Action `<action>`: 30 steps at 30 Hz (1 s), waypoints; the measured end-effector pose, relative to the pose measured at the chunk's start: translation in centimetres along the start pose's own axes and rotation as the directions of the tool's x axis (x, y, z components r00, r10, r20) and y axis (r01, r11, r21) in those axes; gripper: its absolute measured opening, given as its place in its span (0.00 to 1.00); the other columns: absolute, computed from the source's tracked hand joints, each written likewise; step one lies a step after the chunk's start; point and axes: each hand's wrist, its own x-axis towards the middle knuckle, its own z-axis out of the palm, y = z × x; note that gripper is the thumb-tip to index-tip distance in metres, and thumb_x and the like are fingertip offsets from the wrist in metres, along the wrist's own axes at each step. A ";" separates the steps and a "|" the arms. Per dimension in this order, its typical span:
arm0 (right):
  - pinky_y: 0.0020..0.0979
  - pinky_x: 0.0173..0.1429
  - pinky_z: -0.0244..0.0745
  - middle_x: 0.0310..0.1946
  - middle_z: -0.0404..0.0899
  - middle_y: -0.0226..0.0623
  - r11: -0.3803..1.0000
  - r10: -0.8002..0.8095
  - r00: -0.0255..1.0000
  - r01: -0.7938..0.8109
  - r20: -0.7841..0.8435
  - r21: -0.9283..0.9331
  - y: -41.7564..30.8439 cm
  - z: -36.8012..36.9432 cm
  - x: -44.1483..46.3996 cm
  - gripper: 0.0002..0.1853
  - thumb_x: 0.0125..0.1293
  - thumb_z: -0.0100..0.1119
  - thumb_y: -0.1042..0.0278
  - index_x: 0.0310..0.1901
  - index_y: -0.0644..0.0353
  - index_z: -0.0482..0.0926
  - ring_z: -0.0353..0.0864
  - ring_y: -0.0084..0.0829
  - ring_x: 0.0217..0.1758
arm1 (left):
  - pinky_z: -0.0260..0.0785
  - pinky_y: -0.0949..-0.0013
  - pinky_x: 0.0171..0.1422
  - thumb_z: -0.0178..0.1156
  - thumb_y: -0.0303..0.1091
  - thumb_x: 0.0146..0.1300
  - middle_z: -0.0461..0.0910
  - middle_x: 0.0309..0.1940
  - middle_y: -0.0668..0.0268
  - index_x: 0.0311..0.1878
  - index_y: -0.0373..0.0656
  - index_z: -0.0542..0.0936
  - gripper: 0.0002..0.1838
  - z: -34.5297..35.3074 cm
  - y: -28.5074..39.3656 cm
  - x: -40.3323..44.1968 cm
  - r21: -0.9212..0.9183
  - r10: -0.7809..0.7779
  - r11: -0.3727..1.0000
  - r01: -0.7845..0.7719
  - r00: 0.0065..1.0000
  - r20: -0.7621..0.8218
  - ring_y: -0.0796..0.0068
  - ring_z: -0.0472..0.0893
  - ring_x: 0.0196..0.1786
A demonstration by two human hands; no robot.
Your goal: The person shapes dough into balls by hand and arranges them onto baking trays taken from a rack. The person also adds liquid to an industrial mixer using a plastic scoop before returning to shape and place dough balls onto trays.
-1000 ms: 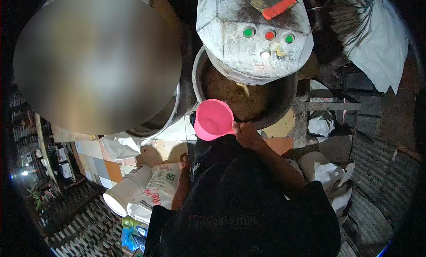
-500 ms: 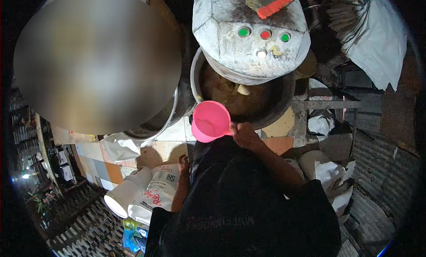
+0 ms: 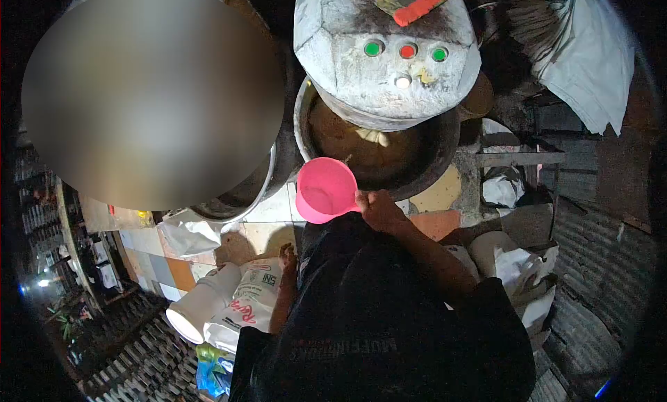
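Plastic dipper (image 3: pixel 325 191), probably light and fairly stiff; handle (image 3: pixel 355 206), best hold, clasped by right hand (image 3: pixel 377 211); left hand (image 3: pixel 287 256) empty, relaxed.

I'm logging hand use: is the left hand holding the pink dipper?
No, the right hand grips the pink dipper; the left hand is away from it.

The person wears a loose black short-sleeved top (image 3: pixel 389 318) with faint, partly legible lettering, seen upside down; the forearms are bare.
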 end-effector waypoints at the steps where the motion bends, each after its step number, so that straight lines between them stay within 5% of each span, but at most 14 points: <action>1: 0.51 0.42 0.72 0.27 0.77 0.61 0.999 0.007 1.000 -0.007 0.001 0.053 -0.5 -0.4 -0.1 0.26 0.72 0.36 0.54 0.35 0.71 0.77 0.79 0.55 0.33 | 0.71 0.68 0.30 0.56 0.40 0.63 0.80 0.43 0.61 0.52 0.50 0.75 0.15 0.3 0.3 -0.2 -0.001 0.000 1.000 0.000 1.000 0.000 0.70 0.78 0.28; 4: 0.49 0.40 0.73 0.29 0.77 0.61 1.000 0.006 0.998 -0.005 0.060 -0.017 -2.3 -1.8 -0.4 0.25 0.73 0.35 0.55 0.37 0.70 0.77 0.79 0.56 0.32 | 0.70 0.70 0.29 0.57 0.39 0.62 0.80 0.35 0.63 0.50 0.50 0.77 0.14 0.7 0.8 -0.6 0.010 -0.093 0.995 0.095 0.988 -0.120 0.72 0.76 0.26; 7: 0.46 0.40 0.73 0.26 0.77 0.59 0.999 0.031 0.997 -0.032 0.078 0.011 -4.0 -3.1 -0.9 0.26 0.72 0.34 0.56 0.34 0.71 0.77 0.79 0.53 0.32 | 0.69 0.71 0.27 0.57 0.41 0.62 0.78 0.33 0.64 0.51 0.50 0.77 0.15 1.0 -0.6 0.0 -0.201 0.052 0.977 -0.068 0.995 -0.082 0.75 0.75 0.25; 10: 0.48 0.39 0.72 0.26 0.77 0.60 0.983 -0.147 0.989 0.146 0.002 -0.115 -2.3 -1.8 -0.6 0.26 0.72 0.35 0.56 0.34 0.71 0.77 0.79 0.54 0.33 | 0.67 0.73 0.26 0.56 0.43 0.63 0.78 0.34 0.66 0.51 0.47 0.76 0.16 0.8 0.4 -0.2 0.017 -0.147 0.989 0.149 0.985 -0.091 0.77 0.73 0.24; 12: 0.48 0.40 0.72 0.26 0.77 0.60 0.980 -0.153 0.988 0.150 -0.018 -0.132 -1.4 -0.9 -0.3 0.25 0.72 0.35 0.56 0.35 0.71 0.77 0.78 0.55 0.32 | 0.67 0.73 0.26 0.56 0.46 0.64 0.77 0.36 0.67 0.51 0.45 0.75 0.18 0.6 2.8 -2.4 -0.105 0.203 0.973 -0.205 0.979 -0.035 0.79 0.72 0.24; 16: 0.50 0.34 0.72 0.24 0.76 0.55 0.980 -0.158 0.986 0.162 0.047 -0.113 -1.2 -1.0 0.3 0.17 0.71 0.38 0.63 0.44 0.69 0.74 0.77 0.55 0.26 | 0.67 0.73 0.26 0.57 0.48 0.62 0.77 0.36 0.67 0.51 0.45 0.74 0.20 0.3 1.8 -1.6 -0.194 0.116 0.975 -0.109 0.993 0.023 0.79 0.71 0.24; 18: 0.51 0.34 0.72 0.24 0.76 0.56 0.956 -0.230 0.973 0.227 0.006 -0.187 -0.7 -0.6 0.1 0.17 0.71 0.38 0.63 0.44 0.69 0.74 0.77 0.55 0.27 | 0.67 0.73 0.26 0.57 0.47 0.62 0.76 0.38 0.65 0.51 0.45 0.73 0.20 0.6 1.8 -1.6 -0.318 0.226 0.926 -0.205 0.974 0.030 0.78 0.71 0.25; 20: 0.51 0.34 0.72 0.23 0.76 0.56 0.922 -0.302 0.953 0.284 -0.028 -0.262 -1.2 -0.9 0.0 0.17 0.71 0.38 0.63 0.44 0.69 0.74 0.77 0.54 0.27 | 0.68 0.72 0.27 0.57 0.46 0.62 0.76 0.38 0.65 0.51 0.45 0.73 0.19 0.7 2.1 -1.4 -0.258 0.148 0.956 -0.138 0.989 0.016 0.78 0.72 0.26; 22: 0.50 0.44 0.71 0.28 0.77 0.57 0.984 -0.043 0.995 0.057 0.088 -0.169 -2.4 -1.8 -0.1 0.21 0.72 0.34 0.59 0.47 0.67 0.75 0.78 0.52 0.35 | 0.68 0.72 0.27 0.56 0.45 0.62 0.76 0.39 0.64 0.51 0.46 0.73 0.18 0.6 1.9 -1.0 -0.199 0.069 0.978 -0.069 0.998 -0.004 0.77 0.72 0.27; 25: 0.50 0.35 0.72 0.24 0.76 0.58 0.946 -0.242 0.969 0.223 -0.055 -0.234 -2.1 -1.3 -0.3 0.20 0.72 0.38 0.60 0.41 0.69 0.76 0.78 0.54 0.29 | 0.69 0.72 0.28 0.55 0.43 0.63 0.75 0.38 0.63 0.52 0.45 0.73 0.18 0.8 1.0 -0.1 -0.137 0.064 0.988 -0.067 0.998 -0.026 0.75 0.73 0.28; 28: 0.50 0.35 0.72 0.23 0.75 0.57 0.877 -0.341 0.940 0.327 0.024 -0.351 0.0 -0.1 0.4 0.21 0.72 0.37 0.58 0.39 0.69 0.77 0.78 0.54 0.29 | 0.68 0.72 0.28 0.56 0.44 0.62 0.76 0.35 0.62 0.52 0.42 0.74 0.20 1.0 0.7 0.0 -0.245 0.263 0.930 -0.273 0.962 -0.071 0.75 0.72 0.27; 30: 0.50 0.34 0.72 0.22 0.75 0.55 0.954 -0.204 0.978 0.207 0.035 -0.217 -1.5 -0.9 0.3 0.20 0.72 0.38 0.60 0.42 0.69 0.76 0.78 0.52 0.27 | 0.68 0.73 0.28 0.58 0.45 0.61 0.76 0.33 0.62 0.52 0.41 0.73 0.21 0.4 1.7 -0.8 -0.230 0.172 0.960 -0.161 0.985 0.029 0.77 0.72 0.26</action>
